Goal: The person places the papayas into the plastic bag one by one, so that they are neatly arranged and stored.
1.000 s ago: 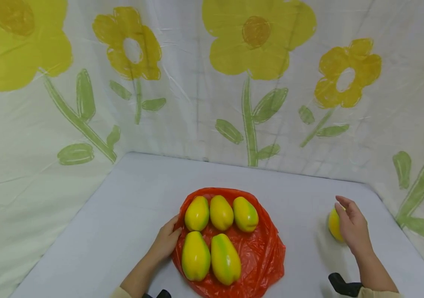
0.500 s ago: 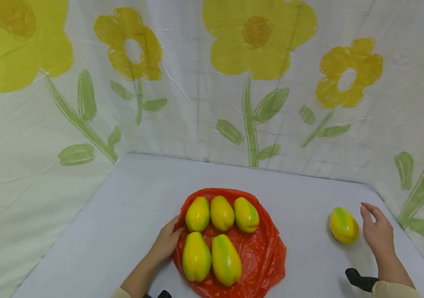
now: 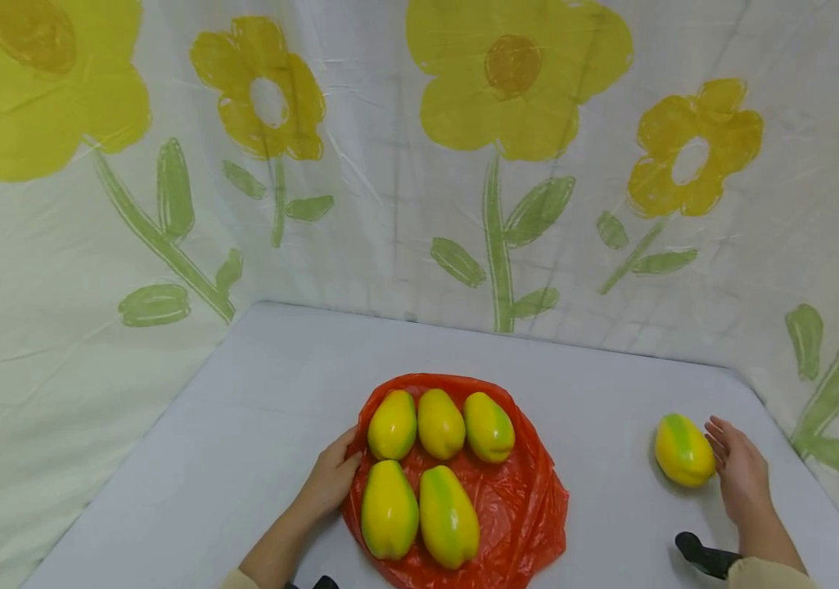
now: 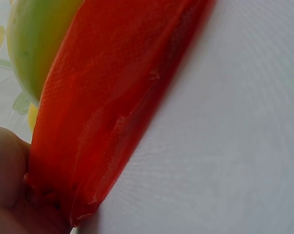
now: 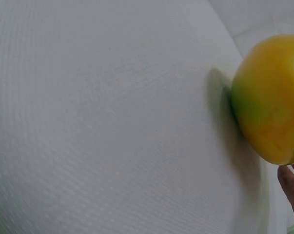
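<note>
My left hand (image 3: 331,477) holds the left rim of a red plastic bag (image 3: 500,515), its thumb and fingers pinching the folded edge in the left wrist view. Several yellow-green papayas lie in the bag, among them one papaya (image 3: 389,509) at the front left and another papaya (image 3: 489,427) at the back right. A separate papaya (image 3: 684,450) rests on its side on the table to the right. Beside its right side is my right hand (image 3: 743,474), fingers loosely extended. In the right wrist view its fingertips (image 5: 288,180) are at the papaya's edge; whether they touch is unclear.
The pale table (image 3: 279,384) ends at a white cloth backdrop (image 3: 360,270) printed with yellow flowers, which also runs along the left and right sides. A black strap part (image 3: 706,556) sticks out at the right wrist.
My right hand first drew back to the right, uncovering the lone papaya, then came back slightly left beside it with fingers spread. The left hand and bag have stayed put.
</note>
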`<state>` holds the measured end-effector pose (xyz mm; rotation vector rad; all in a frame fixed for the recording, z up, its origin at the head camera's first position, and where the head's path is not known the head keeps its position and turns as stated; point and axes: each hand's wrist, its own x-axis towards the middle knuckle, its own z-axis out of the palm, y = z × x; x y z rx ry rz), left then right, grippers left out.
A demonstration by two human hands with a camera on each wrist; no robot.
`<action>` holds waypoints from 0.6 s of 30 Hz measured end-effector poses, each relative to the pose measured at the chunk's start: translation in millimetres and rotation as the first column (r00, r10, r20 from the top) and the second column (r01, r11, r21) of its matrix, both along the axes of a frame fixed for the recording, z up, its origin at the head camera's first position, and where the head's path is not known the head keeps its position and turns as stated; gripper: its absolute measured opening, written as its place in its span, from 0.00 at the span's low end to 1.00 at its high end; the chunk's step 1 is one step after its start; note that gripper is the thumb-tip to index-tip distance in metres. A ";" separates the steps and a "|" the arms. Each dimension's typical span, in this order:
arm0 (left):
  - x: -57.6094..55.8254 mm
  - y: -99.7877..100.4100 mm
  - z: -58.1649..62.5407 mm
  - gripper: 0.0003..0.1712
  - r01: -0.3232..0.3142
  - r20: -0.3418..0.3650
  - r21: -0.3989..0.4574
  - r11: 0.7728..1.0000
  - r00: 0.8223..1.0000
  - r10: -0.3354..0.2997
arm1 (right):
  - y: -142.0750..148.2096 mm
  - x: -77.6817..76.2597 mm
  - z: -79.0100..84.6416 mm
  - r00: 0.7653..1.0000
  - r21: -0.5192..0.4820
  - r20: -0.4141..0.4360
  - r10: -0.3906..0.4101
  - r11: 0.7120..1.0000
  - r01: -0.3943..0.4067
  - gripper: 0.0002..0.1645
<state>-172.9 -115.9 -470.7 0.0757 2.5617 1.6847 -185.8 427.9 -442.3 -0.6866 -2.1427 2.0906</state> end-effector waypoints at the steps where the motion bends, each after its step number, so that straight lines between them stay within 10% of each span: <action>1: 0.2 0.0 0.4 0.26 0.000 0.001 0.001 1.000 1.000 0.000 | -0.7 0.1 -0.6 1.000 -0.015 0.010 0.005 1.000 -0.005 0.44; 18: -0.9 -0.4 -0.9 0.27 -0.005 0.003 -0.011 1.000 1.000 0.005 | -16.9 -7.8 -9.9 0.996 0.032 0.066 -0.055 0.998 0.053 0.42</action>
